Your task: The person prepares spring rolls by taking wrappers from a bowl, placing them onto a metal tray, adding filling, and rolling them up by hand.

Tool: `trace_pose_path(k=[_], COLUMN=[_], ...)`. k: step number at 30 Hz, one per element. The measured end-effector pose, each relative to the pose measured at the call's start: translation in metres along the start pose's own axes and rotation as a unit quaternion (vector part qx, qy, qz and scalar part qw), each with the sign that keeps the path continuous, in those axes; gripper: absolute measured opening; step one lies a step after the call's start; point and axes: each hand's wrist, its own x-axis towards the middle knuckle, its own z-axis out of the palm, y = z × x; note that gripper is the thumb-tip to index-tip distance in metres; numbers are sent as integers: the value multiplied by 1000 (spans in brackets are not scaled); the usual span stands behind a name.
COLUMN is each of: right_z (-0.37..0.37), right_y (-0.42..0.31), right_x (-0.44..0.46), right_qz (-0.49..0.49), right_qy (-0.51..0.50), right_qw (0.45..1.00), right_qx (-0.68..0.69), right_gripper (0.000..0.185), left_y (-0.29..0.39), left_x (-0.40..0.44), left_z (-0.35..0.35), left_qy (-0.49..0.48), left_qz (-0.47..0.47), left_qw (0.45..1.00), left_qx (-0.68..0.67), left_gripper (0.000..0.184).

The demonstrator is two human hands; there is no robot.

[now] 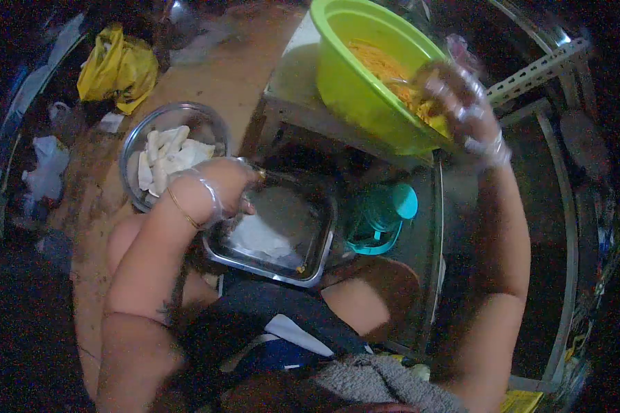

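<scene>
My left hand [226, 186], in a clear plastic glove, is over the left rim of a square metal tray [315, 272], its fingers curled. What they hold, if anything, is hidden. A white sheet [258, 237] lies inside the tray. Beside this hand, a round metal bowl [128, 155] contains folded white pieces [165, 155], like wrappers. My right hand [461, 110], also gloved, is at the right rim of a lime-green tub [362, 113], over orange shredded food [379, 65]. Motion smears its fingers, so I cannot tell what they hold.
A teal-lidded clear container [382, 217] stands to the right of the tray, below the tub. On the left are a yellow plastic bag [119, 69] and a whitish plastic bag [47, 168]. A perforated metal bar [537, 76] juts out beside my right hand.
</scene>
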Motion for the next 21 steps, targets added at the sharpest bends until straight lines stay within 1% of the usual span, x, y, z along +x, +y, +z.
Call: trace_pose_path(k=[1,3,4,5,7,8,9,10,11,12,14,17,20,21], right_z=[-24,-35,-30,-25,-17,-20,-22,-14,-11,-7,-4,6,9,7], right_y=[27,51,60,74,115,131,143,155,152,147,122,133,124,119], right_x=[10,14,18,21,35,43,53,59,64,69,70,65,58,56], right_qz=[31,67,65,60,69,74,78,96,117,137,189,144,153,166], right_qy=[-31,-165,-271,-374,-408,-402,-395,-363,-351,-337,-355,-325,-329,-331], right_qw=[999,983,955,910,854,852,850,878,897,913,915,934,930,927], right_qx=[27,-31,-103,-172,-314,-327,-340,-297,-241,-183,-43,-41,-53,-52], right_gripper=[39,39,39,40,38,39,40,43,46,50,61,58,52,50], left_y=[13,15,11,12,16,32,28,22,18,17,13,19,17,15], left_x=[5,12,13,15,16,12,14,17,16,15,4,0,2,2], left_z=[-3,7,9,11,7,-13,-6,2,2,1,-3,-9,-3,-1], left_qy=[-6,-1,4,9,-3,-11,-3,6,16,6,-14,-58,-86,-74], left_qz=[2,18,20,20,2,-20,-6,6,17,14,11,-16,-18,-16], left_qw=[1000,1000,1000,1000,1000,999,1000,1000,1000,1000,1000,998,996,997], left_qx=[4,13,15,18,28,30,24,19,15,21,23,25,22,24], left_gripper=[47,48,49,50,51,51,51,51,50,50,51,52,53,53])
